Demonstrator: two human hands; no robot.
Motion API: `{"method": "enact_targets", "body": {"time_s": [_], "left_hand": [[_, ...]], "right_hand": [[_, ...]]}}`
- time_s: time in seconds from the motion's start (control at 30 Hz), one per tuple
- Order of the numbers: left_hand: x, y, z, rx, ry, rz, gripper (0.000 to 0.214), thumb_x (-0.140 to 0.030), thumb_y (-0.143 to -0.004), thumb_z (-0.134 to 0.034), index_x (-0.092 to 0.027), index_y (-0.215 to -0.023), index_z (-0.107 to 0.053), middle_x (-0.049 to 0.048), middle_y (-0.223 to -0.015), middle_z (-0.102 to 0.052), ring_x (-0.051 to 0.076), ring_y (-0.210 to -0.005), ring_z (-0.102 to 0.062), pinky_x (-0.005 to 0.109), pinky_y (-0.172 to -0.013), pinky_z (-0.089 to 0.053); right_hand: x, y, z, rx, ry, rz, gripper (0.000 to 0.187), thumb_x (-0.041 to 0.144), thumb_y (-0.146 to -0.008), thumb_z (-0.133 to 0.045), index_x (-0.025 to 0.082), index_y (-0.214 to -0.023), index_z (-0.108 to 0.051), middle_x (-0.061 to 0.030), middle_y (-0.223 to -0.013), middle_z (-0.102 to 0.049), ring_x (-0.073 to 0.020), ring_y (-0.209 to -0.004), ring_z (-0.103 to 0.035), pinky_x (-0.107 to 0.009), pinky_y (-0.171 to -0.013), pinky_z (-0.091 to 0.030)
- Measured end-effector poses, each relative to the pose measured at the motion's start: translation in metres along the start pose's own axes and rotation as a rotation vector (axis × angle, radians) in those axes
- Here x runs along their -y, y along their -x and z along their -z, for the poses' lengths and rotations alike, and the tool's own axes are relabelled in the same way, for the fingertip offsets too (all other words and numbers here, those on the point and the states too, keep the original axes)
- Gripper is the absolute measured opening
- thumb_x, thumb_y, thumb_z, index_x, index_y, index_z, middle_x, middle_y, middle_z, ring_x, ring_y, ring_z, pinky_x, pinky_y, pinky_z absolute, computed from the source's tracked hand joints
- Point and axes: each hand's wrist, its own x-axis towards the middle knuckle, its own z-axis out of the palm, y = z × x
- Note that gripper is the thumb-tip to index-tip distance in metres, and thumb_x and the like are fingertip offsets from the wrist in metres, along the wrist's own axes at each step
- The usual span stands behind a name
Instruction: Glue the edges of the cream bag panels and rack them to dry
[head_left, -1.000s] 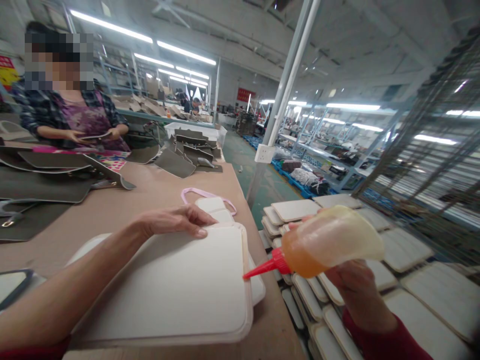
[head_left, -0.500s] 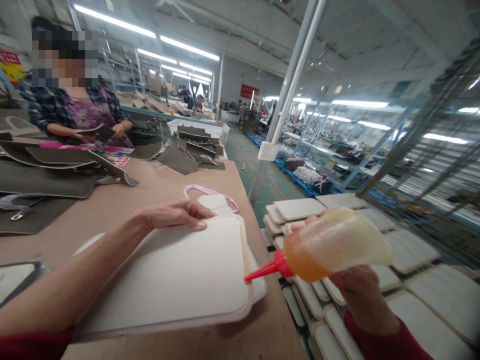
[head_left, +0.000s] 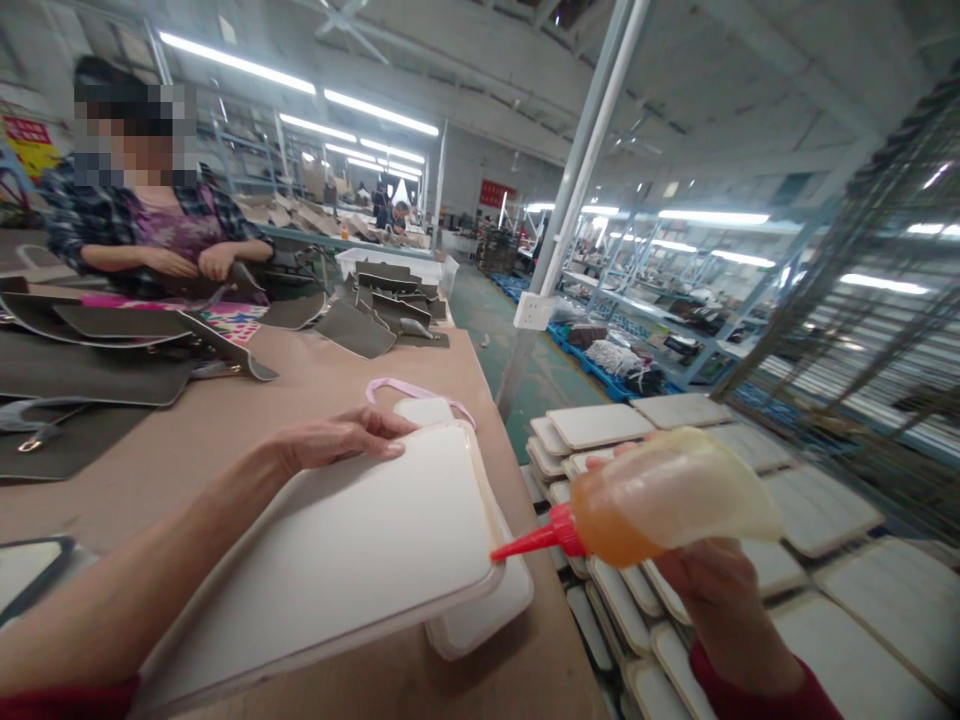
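A large white rounded panel (head_left: 352, 545) lies on the brown worktable (head_left: 247, 400), on top of other white panels. My left hand (head_left: 341, 438) presses on the panel's far edge, fingers bent over it. My right hand (head_left: 712, 585) grips a squeeze bottle (head_left: 660, 495) of amber glue, tilted so that its red nozzle (head_left: 525, 543) touches the panel's right edge.
Rows of white panels (head_left: 600, 423) are spread on racks to the right, below the table's edge. Dark grey bag pieces (head_left: 90, 365) and a pink strap (head_left: 412, 388) lie further back on the table. A person in a plaid shirt (head_left: 142, 235) works at the far left. A white pillar (head_left: 570, 190) stands behind.
The top white panel has swung round, its near right corner moving left and uncovering a panel beneath. The glue nozzle stays at the panel's right edge. The person opposite has lowered the piece in their hands.
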Motion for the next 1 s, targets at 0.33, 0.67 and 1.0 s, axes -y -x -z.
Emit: {"method": "enact_targets", "body": {"time_s": [0.33,0.67,1.0], "left_hand": [[0.01,-0.004,0.006,-0.072,0.099,-0.08,0.044,-0.031,-0.08,-0.075,-0.018,-0.122,-0.074,0.0125,-0.094,-0.079,0.024,-0.068,-0.073,0.025,-0.056,-0.055],[0.031,-0.015,0.005,-0.182,0.238,-0.111,0.047,-0.032,-0.074,-0.082,-0.018,-0.118,-0.075,0.0135,-0.095,-0.079,0.023,-0.073,-0.074,0.026,-0.061,-0.057],[0.033,-0.019,-0.011,-0.318,0.328,-0.123,0.051,-0.034,-0.063,-0.09,-0.017,-0.109,-0.077,0.0095,-0.088,-0.08,0.022,-0.068,-0.074,0.025,-0.058,-0.057]], "right_hand": [[-0.009,0.003,0.004,-0.159,-0.04,0.165,0.061,0.034,-0.068,-0.084,0.031,-0.126,-0.065,-0.0066,-0.103,-0.079,-0.0308,-0.093,-0.076,-0.044,-0.082,-0.065],[-0.019,0.006,-0.003,-0.298,-0.129,0.293,0.04,0.035,-0.073,-0.083,0.032,-0.112,-0.073,-0.0034,-0.097,-0.08,-0.0254,-0.081,-0.076,-0.037,-0.076,-0.064],[-0.025,0.0,0.001,-0.235,-0.076,0.35,0.052,0.029,-0.075,-0.079,0.029,-0.126,-0.065,-0.01,-0.123,-0.072,-0.0337,-0.11,-0.07,-0.052,-0.096,-0.057]]}}
